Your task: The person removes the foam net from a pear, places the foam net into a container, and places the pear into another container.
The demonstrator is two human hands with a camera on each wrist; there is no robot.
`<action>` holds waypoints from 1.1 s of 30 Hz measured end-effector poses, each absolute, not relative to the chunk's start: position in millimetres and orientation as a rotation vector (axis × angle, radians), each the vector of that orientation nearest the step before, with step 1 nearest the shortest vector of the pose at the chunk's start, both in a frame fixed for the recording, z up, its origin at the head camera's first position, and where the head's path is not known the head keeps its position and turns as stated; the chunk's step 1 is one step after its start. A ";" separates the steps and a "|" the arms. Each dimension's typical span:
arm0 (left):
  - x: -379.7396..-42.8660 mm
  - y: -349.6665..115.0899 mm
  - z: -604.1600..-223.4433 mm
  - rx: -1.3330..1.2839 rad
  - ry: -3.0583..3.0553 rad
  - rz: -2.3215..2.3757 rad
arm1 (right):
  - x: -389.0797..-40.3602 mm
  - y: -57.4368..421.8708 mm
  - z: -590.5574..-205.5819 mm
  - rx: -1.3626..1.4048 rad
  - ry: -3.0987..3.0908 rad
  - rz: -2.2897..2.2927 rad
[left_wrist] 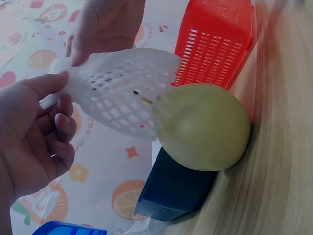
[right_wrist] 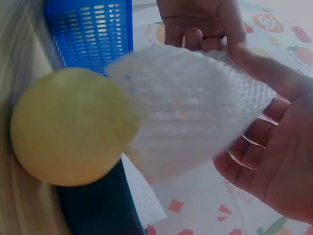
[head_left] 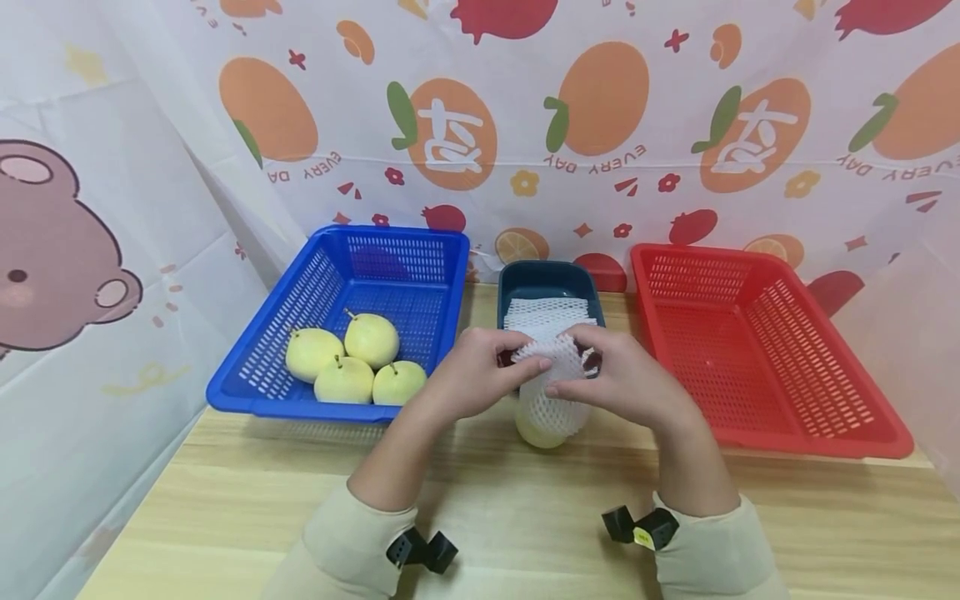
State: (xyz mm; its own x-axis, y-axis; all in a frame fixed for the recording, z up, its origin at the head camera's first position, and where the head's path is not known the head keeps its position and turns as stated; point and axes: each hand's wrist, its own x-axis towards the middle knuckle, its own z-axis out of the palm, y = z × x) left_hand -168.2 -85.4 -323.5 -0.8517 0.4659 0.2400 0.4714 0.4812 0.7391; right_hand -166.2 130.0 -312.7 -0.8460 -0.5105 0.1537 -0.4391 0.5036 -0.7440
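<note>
A pale yellow-green pear [left_wrist: 205, 127] stands upright on the table in front of the dark teal box. Over its stem end hangs a white foam net sleeve [head_left: 553, 387], its wide end at the top of the pear. My left hand [head_left: 483, 371] pinches the left side of the sleeve's gathered upper end between thumb and fingers. Opposite it, my right hand [head_left: 622, 375] pinches the right side. In the left wrist view the pear's stem shows through the mesh. The lower half of the pear is bare.
At the left is a blue basket [head_left: 240, 396] with several pears [head_left: 343, 381] inside. The dark teal box [head_left: 543, 275], behind my hands, holds more white foam sleeves [head_left: 543, 310]. A red basket [head_left: 750, 367] stands at the right. A printed cloth [head_left: 525, 125] hangs behind everything.
</note>
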 end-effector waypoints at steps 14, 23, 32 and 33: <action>-163.1 -91.1 -315.3 -0.592 -2.276 -1.761 | -165.5 113.3 -322.0 -0.665 2.559 -1.443; -167.0 -96.5 -312.9 -0.486 -2.316 -1.708 | -174.9 126.1 -323.1 -0.651 2.724 -1.580; -172.3 -93.3 -321.3 -0.440 -2.475 -1.460 | -183.1 140.9 -321.7 -0.319 2.679 -1.913; -172.6 -92.4 -322.2 -0.425 -2.499 -1.447 | -183.8 142.2 -322.4 -0.284 2.661 -1.945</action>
State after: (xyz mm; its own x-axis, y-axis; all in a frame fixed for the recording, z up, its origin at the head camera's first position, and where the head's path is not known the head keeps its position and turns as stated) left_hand -172.6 -92.4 -322.2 -0.9335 0.1365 0.3317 0.3556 0.4730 0.8061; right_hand -183.8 142.2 -322.4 -0.9715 -0.0393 0.2338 -0.2347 0.2987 -0.9250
